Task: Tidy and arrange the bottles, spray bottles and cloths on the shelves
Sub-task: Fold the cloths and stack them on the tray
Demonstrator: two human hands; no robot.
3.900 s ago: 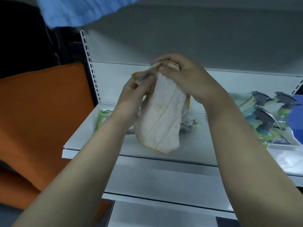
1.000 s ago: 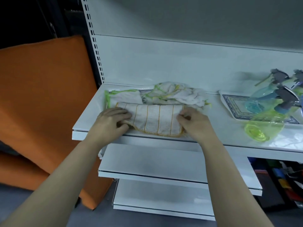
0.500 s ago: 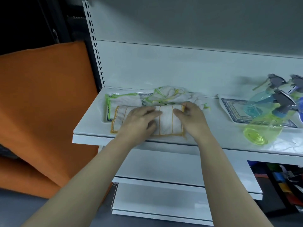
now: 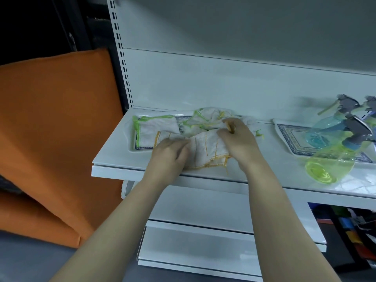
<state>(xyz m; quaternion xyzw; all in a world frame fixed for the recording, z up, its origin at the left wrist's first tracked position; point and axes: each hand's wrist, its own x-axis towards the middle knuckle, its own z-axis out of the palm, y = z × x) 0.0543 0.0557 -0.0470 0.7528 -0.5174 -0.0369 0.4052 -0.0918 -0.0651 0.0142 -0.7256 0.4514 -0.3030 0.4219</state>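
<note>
A white cloth with orange stripes (image 4: pixel 205 149) lies bunched on the white shelf (image 4: pixel 114 159). My left hand (image 4: pixel 169 152) grips its left half and my right hand (image 4: pixel 238 143) pinches its upper right corner. Behind it a folded green-edged cloth (image 4: pixel 156 130) rests on a patterned tray (image 4: pixel 135 148). A crumpled heap of white cloths (image 4: pixel 207 118) sits at the back. To the right, a blue spray bottle (image 4: pixel 323 133) and a yellow-green spray bottle (image 4: pixel 329 163) lie tipped over on a second patterned tray (image 4: pixel 289 135).
An orange panel (image 4: pixel 55 123) leans at the left of the shelf unit. Lower white shelves (image 4: pixel 203 239) jut out below my arms. Coloured items (image 4: pixel 350 226) fill the space at the lower right. A perforated upright (image 4: pixel 120 47) edges the shelf back.
The striped cloth was held up, then laid flat on the shelf. Since then my left hand slid to its middle and both hands have gathered it, so it is now bunched.
</note>
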